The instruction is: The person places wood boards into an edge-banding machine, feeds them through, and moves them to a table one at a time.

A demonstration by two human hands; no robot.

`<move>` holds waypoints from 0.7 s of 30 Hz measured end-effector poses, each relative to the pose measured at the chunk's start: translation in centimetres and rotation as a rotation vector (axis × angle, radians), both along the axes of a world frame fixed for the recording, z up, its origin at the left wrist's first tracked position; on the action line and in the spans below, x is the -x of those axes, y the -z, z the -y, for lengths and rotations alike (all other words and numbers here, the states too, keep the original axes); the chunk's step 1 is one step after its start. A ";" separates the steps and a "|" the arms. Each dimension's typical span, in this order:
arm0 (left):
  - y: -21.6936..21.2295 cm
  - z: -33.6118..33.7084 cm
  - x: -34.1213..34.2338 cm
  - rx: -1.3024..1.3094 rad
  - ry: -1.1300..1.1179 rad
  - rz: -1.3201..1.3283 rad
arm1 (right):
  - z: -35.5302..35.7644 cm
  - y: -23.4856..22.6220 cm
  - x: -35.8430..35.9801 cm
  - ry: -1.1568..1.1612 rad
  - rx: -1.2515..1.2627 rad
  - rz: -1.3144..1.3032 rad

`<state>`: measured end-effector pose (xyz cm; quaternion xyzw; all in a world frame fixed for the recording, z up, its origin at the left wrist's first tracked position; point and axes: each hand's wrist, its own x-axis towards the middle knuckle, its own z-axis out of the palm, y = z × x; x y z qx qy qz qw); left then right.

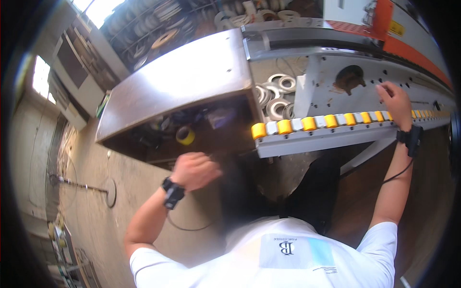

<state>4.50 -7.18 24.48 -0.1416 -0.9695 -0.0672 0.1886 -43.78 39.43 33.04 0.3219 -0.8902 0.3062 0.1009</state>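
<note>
My left hand (194,170) is in front of the open side of a brown wooden cabinet (182,81), its fingers loosely bent and smeared by motion. Whether it holds anything does not show. A yellow roll (185,136), perhaps tape, lies inside the cabinet among dark clutter. Over on the right, my right hand (396,102) is raised above a rail of yellow rollers (307,123) on a white machine frame. Its fingers are partly stretched, and nothing shows in them. Each wrist wears a black device with a cable.
Rolls of pale edging strip (276,96) lie between the cabinet and the machine (350,72). Shelves with many rolls (158,29) stand behind. A stand with a round base (111,192) lies or stands at the left, with boards (79,62) leaning by the wall.
</note>
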 end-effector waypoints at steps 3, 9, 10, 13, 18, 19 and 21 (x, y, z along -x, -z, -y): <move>8.9 -2.3 -2.3 -0.141 -0.222 0.565 | -0.6 0.3 1.2 -0.027 -0.013 0.041; 22.1 -5.6 -2.4 -0.099 -0.106 0.443 | -1.6 1.4 2.6 -0.043 -0.008 0.090; 23.0 -5.7 -2.3 -0.131 -0.054 0.420 | -1.9 1.3 2.6 -0.041 -0.024 0.115; 24.9 -6.1 -1.3 -0.211 0.065 0.466 | -3.0 1.1 1.9 0.064 -0.070 0.111; 24.9 -5.6 -0.1 -0.346 0.192 0.670 | -4.8 0.9 0.8 0.142 -0.164 0.135; 24.5 -5.4 0.0 -0.388 0.207 0.652 | -5.0 0.9 0.6 0.107 -0.149 0.173; 23.3 -4.5 0.7 -0.442 0.226 0.619 | -4.8 0.5 0.5 0.087 -0.159 0.246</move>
